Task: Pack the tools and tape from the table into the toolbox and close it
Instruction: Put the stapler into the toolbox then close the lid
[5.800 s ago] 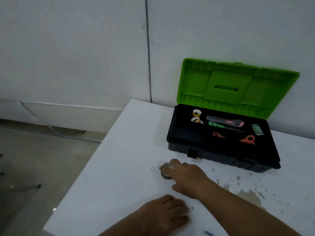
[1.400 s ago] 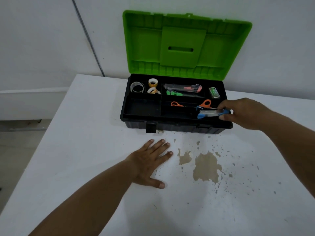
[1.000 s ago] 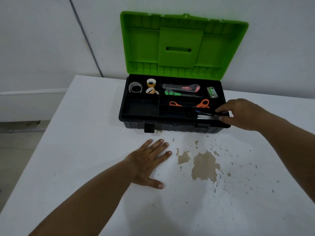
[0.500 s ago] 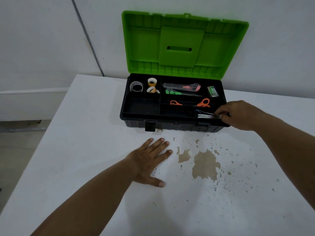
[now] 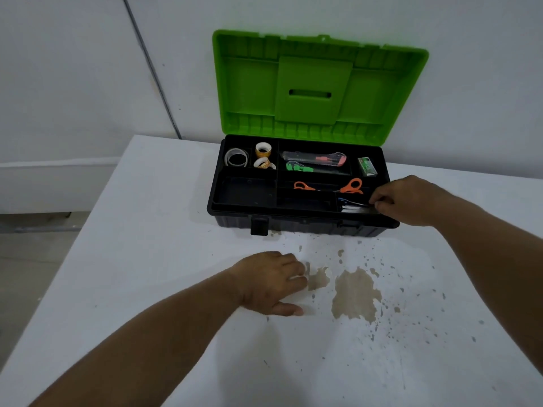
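The black toolbox (image 5: 308, 228) stands open on the white table (image 5: 141, 259), its green lid (image 5: 311, 89) leaning back against the wall. Its tray holds a clear tape roll (image 5: 236, 158), two yellow tape rolls (image 5: 263, 150), a utility knife (image 5: 317, 158), a green-handled tool (image 5: 299, 167), a small green box (image 5: 367, 166) and orange scissors (image 5: 351, 186). My right hand (image 5: 408, 201) reaches over the box's front right corner, fingertips pinched on the end of a blue-handled tool (image 5: 351, 204) lying in the front right compartment. My left hand (image 5: 270, 282) rests on the table before the box, fingers curled under, holding nothing.
A brown worn patch (image 5: 355, 295) and scattered specks mark the tabletop in front of the box. The box's black latch (image 5: 259, 226) hangs at the front. The table's left edge drops to the floor (image 5: 35, 259). A white wall stands right behind the box.
My right hand lowered the blue-handled tool into the front right compartment and stays at its end. My left hand's fingers went from spread flat to curled under.
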